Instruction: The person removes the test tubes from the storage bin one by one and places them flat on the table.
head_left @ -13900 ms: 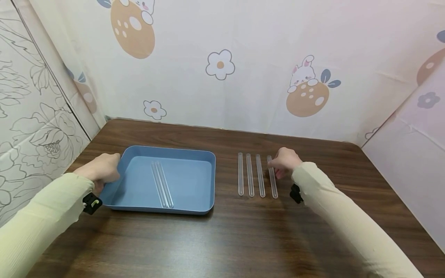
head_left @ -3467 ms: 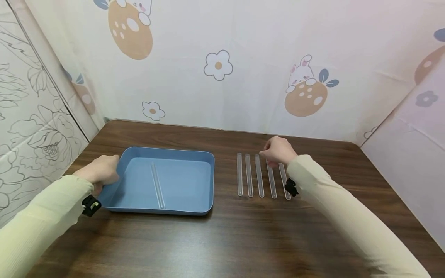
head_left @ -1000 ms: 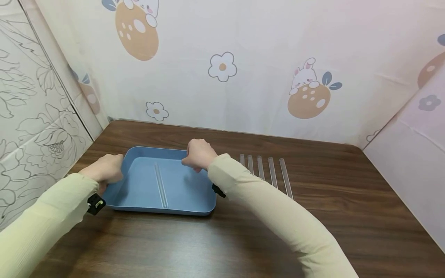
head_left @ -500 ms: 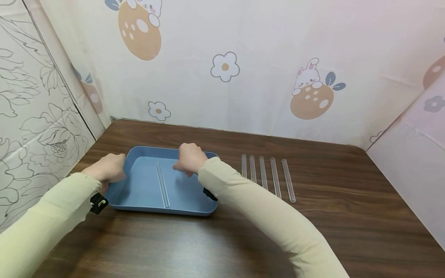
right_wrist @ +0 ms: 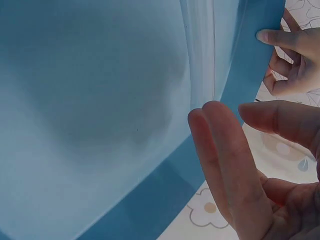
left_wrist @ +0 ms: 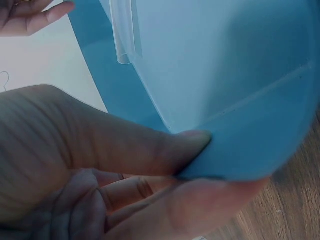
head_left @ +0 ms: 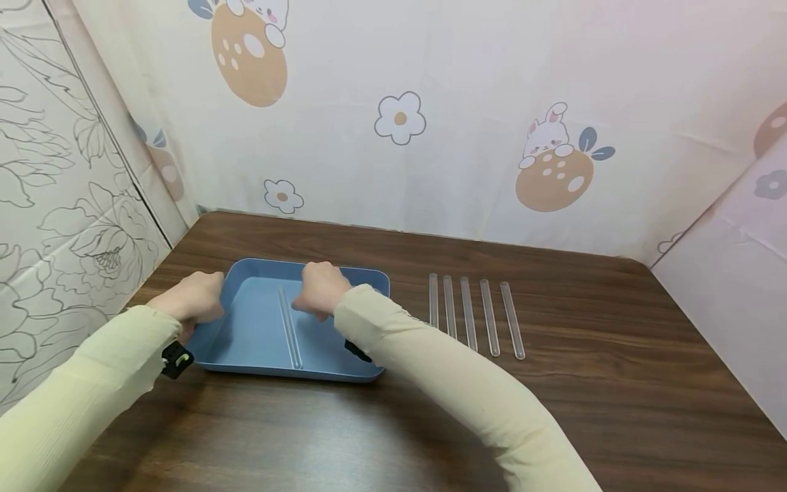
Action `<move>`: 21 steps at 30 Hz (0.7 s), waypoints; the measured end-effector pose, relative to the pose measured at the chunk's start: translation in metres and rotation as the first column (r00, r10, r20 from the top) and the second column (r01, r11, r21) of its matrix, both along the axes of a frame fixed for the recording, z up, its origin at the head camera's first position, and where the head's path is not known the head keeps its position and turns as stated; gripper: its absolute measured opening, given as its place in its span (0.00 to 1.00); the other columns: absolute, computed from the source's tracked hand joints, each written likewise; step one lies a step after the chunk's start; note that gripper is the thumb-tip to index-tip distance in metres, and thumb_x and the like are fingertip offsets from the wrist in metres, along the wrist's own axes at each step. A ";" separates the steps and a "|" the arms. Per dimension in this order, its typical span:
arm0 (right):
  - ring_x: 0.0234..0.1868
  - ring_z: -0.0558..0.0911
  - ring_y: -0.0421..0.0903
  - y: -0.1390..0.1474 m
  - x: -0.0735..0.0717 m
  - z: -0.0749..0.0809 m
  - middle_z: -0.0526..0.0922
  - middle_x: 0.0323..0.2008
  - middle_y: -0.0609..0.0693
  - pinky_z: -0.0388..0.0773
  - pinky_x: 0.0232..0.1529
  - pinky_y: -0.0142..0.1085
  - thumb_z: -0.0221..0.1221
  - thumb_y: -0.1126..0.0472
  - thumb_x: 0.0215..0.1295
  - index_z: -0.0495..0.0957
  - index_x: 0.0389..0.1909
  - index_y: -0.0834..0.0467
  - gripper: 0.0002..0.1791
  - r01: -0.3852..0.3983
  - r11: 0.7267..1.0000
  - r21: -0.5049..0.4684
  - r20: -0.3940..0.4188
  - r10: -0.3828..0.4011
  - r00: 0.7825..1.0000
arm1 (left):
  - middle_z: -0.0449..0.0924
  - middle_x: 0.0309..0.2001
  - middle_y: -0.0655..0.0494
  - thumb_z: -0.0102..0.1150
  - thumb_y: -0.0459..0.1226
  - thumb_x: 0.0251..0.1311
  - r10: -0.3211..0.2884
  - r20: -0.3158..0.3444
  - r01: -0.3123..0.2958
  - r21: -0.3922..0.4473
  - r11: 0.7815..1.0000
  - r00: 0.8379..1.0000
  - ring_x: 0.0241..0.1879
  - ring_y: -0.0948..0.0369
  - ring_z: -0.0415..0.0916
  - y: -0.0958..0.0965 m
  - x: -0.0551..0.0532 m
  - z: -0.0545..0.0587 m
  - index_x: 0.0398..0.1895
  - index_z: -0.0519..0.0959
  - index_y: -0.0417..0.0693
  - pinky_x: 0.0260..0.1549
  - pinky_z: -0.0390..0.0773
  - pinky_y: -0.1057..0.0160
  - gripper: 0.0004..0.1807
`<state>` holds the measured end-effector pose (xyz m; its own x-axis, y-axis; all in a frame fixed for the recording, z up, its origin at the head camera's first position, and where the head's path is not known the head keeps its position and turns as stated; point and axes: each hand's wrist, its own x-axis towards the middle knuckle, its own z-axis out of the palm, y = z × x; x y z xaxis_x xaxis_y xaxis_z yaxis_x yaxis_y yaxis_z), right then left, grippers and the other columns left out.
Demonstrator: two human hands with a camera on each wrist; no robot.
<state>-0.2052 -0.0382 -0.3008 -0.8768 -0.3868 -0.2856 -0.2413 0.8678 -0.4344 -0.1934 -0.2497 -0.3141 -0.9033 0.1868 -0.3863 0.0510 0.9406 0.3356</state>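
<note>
One clear test tube (head_left: 292, 338) lies lengthwise in the blue tray (head_left: 252, 342). My left hand (head_left: 193, 297) holds the tray's left side; in the left wrist view its thumb lies inside the wall and a finger outside, pinching the rim. Over the tray, my right hand (head_left: 321, 292) hovers just right of the tube's upper part. From the right wrist, its thumb and fingertips (right_wrist: 220, 112) stand apart near the tube's end, with nothing between them. To the right of the tray, several similar test tubes (head_left: 488, 314) lie side by side, partly covered by the right sleeve.
Dark wooden table (head_left: 584, 355) carries the tray and the row of tubes. A patterned cloth (head_left: 467, 137) hangs along the back edge, and a flower-drawn panel (head_left: 80, 205) stands at the left.
Since the oldest frame, the tray has gone from two tubes to one, and the table row gained one at its right end. Lately my right hand moved left from the row to the tube.
</note>
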 end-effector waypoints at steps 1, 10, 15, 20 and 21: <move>0.22 0.85 0.51 -0.001 0.000 -0.001 0.69 0.07 0.48 0.68 0.11 0.28 0.58 0.59 0.63 0.74 0.18 0.58 0.14 -0.002 1.000 -0.001 0.002 0.002 1.000 | 0.68 0.44 0.21 0.44 0.22 0.51 -0.005 -0.004 0.005 -0.004 1.000 1.000 0.22 0.51 0.76 0.000 0.000 0.000 0.60 0.54 0.15 0.09 0.71 0.66 0.30; 0.21 0.84 0.49 -0.014 0.005 -0.007 0.72 0.11 0.49 0.74 0.16 0.28 0.60 0.57 0.64 0.81 0.32 0.62 0.11 -0.026 1.000 -0.002 0.001 0.026 1.000 | 0.62 0.49 0.11 0.41 0.22 0.54 0.014 0.012 -0.014 0.001 1.000 1.000 0.10 0.54 0.76 0.001 0.002 0.002 0.61 0.53 0.16 0.08 0.76 0.62 0.29; 0.14 0.80 0.44 -0.019 0.007 -0.009 0.74 0.13 0.49 0.75 0.17 0.26 0.60 0.58 0.63 0.80 0.32 0.61 0.09 -0.028 1.000 -0.005 -0.003 0.028 1.000 | 0.62 0.49 0.12 0.40 0.22 0.54 0.022 0.019 -0.022 0.001 1.000 1.000 0.10 0.54 0.76 0.002 0.003 0.004 0.63 0.50 0.16 0.08 0.75 0.63 0.31; 0.09 0.76 0.42 -0.022 0.006 -0.013 0.73 0.09 0.49 0.73 0.15 0.27 0.60 0.59 0.63 0.78 0.22 0.60 0.12 -0.038 0.999 0.008 -0.003 0.038 0.999 | 0.66 0.46 0.18 0.42 0.21 0.53 0.035 0.032 -0.035 0.013 0.999 0.999 0.16 0.53 0.77 0.003 0.002 0.004 0.63 0.51 0.17 0.08 0.73 0.65 0.32; 0.09 0.75 0.41 -0.023 0.005 -0.014 0.72 0.09 0.49 0.73 0.14 0.27 0.60 0.59 0.62 0.77 0.21 0.59 0.12 -0.039 0.999 0.012 -0.003 0.039 0.999 | 0.66 0.46 0.20 0.42 0.21 0.53 0.037 0.036 -0.037 0.012 0.999 0.999 0.17 0.53 0.76 0.003 0.002 0.004 0.63 0.51 0.17 0.08 0.73 0.65 0.32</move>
